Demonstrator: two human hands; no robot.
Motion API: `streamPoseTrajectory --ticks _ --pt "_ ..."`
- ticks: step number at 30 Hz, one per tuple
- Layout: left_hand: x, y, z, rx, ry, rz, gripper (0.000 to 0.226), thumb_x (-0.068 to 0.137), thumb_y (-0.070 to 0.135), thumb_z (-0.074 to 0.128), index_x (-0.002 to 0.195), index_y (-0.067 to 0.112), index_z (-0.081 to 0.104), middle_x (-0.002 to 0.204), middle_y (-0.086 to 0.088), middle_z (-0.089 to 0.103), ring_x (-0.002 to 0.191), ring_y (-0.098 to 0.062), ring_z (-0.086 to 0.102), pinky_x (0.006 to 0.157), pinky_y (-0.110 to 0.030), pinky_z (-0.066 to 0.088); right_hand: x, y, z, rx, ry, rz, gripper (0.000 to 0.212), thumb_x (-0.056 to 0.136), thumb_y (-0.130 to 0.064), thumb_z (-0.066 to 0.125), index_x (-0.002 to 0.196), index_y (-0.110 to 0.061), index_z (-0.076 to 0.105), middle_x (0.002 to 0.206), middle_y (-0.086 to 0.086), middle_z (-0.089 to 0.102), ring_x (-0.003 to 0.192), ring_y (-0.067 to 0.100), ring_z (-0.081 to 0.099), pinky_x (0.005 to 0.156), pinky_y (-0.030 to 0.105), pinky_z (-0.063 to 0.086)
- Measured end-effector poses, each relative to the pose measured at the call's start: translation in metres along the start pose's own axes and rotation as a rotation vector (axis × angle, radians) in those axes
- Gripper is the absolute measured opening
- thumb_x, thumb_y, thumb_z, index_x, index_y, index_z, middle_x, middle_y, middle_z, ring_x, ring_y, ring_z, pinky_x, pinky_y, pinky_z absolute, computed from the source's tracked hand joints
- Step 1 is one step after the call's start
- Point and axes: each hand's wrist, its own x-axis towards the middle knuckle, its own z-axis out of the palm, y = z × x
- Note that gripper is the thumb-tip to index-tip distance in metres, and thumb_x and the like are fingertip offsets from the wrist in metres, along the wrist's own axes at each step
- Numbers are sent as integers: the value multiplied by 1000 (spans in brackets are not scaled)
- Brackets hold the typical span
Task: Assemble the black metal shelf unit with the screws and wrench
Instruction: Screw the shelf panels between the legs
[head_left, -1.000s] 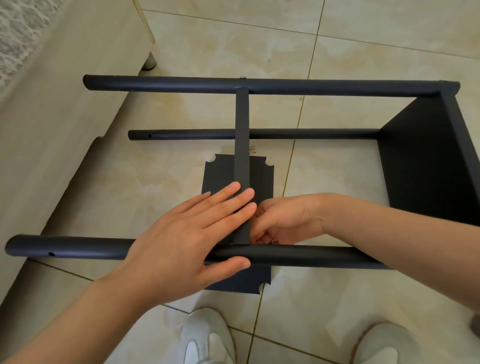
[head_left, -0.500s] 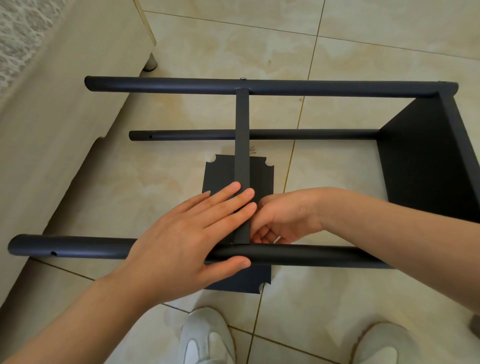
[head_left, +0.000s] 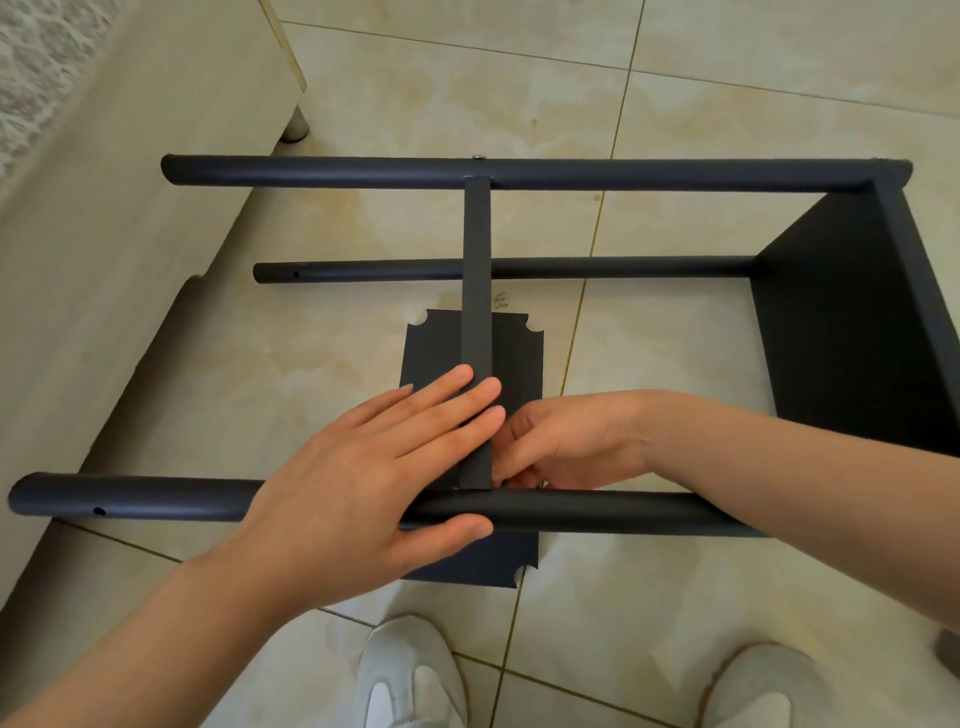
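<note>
The black shelf frame lies on its side on the tiled floor. Its far tube carries a screw head where a shelf panel, seen edge-on, meets it. That panel runs down to the near tube. My left hand lies flat across this joint, straight fingers pressing on the panel's edge and thumb along the tube's near side. My right hand is curled against the panel's right side just above the near tube. Its fingertips, and anything in them, are hidden.
A solid black end panel closes the frame on the right. A third tube runs lower down. A loose notched black panel lies on the floor below. Beige furniture stands at left. My white shoes are near.
My right hand has shifted slightly at the joint, its fingers working beside the panel. My left hand and the frame have stayed put.
</note>
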Motion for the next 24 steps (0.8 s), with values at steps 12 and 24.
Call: streamPoseTrajectory --ticks 12,24 --pt "0 -1 1 15 4 5 72 94 64 41 154 23 38 163 8 27 153 -7 16 121 -31 24 -2 -6 3 -70 47 7 34 94 -6 56 71 -20 75 74 0 69 70 10 65 73 25 52" --pt "2 2 -1 -4 -8 0 74 94 66 36 156 26 33 165 12 20 153 -4 10 115 -30 31 -20 -5 13 -213 191 -96 13 93 -7 58 93 -8 72 93 11 73 87 17 69 78 23 55"
